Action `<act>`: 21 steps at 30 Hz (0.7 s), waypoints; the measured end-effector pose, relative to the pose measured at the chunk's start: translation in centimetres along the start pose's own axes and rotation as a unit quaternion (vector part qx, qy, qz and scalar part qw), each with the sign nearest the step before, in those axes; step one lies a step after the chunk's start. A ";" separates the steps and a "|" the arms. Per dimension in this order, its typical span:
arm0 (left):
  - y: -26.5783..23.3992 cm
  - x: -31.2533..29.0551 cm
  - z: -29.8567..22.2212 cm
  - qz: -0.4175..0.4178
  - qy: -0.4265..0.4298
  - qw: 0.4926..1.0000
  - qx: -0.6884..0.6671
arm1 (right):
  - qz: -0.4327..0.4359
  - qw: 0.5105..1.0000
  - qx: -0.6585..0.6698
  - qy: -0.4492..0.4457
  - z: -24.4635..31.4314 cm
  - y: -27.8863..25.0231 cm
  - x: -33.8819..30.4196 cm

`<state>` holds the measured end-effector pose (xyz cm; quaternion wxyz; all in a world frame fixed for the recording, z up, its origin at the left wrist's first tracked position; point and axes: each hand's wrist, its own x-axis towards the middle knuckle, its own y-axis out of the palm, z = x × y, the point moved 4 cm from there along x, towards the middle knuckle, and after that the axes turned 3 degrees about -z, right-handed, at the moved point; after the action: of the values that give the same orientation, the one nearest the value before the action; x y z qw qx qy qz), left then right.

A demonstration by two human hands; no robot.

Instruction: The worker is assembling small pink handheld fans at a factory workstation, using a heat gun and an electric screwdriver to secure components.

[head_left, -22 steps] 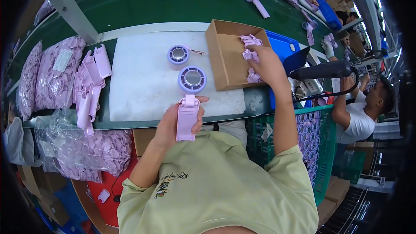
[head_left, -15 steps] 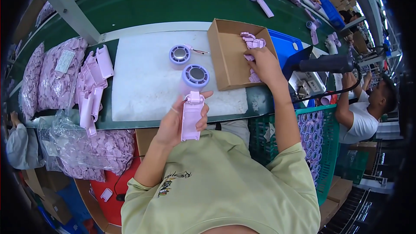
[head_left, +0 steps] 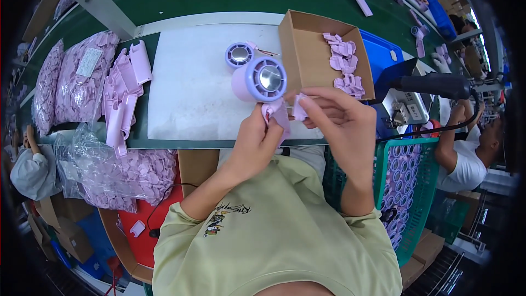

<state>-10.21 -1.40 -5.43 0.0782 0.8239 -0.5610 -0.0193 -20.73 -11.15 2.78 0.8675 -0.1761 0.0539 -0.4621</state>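
Observation:
My left hand is closed around the handle of a pink handheld fan. Its round purple-rimmed head points up and away from me, and red wire shows at the neck. Close beside that neck, my right hand pinches a small pink plastic piece; whether the piece touches the handle I cannot tell. Another fan head with loose wires rests on the white foam sheet beyond. Right of it stands a cardboard box holding several small pink plastic pieces.
Pink handle shells and bagged pink parts lie at the left. A green basket of fan heads stands at my right, below a dark tool with a cable. Co-workers sit at the right, one in a white shirt.
My right hand has left the cardboard box and come back beside the fan with a small pink piece. My left hand has raised and turned the fan, moving right.

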 end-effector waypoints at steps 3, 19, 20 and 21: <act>0.6 0.3 -0.2 -0.013 -0.021 0.994 0.105 | 0.010 0.999 0.029 0.042 -0.6 1.2 -0.5; 0.7 -0.2 -0.6 0.002 0.028 1.000 0.001 | 0.014 0.999 0.004 -0.045 -2.4 1.1 -2.7; 0.6 -0.4 -0.7 0.003 0.027 1.000 0.003 | -0.004 0.997 -0.018 -0.080 -2.3 1.0 -2.9; 0.6 -0.6 -1.0 0.021 0.029 0.999 -0.025 | -0.023 0.992 -0.040 -0.114 -2.1 1.0 -3.1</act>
<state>-10.83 -0.97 -4.43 0.1152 0.8097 -0.5753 -0.0082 -22.24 -8.65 0.25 0.8492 -0.2635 -0.0313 -0.4566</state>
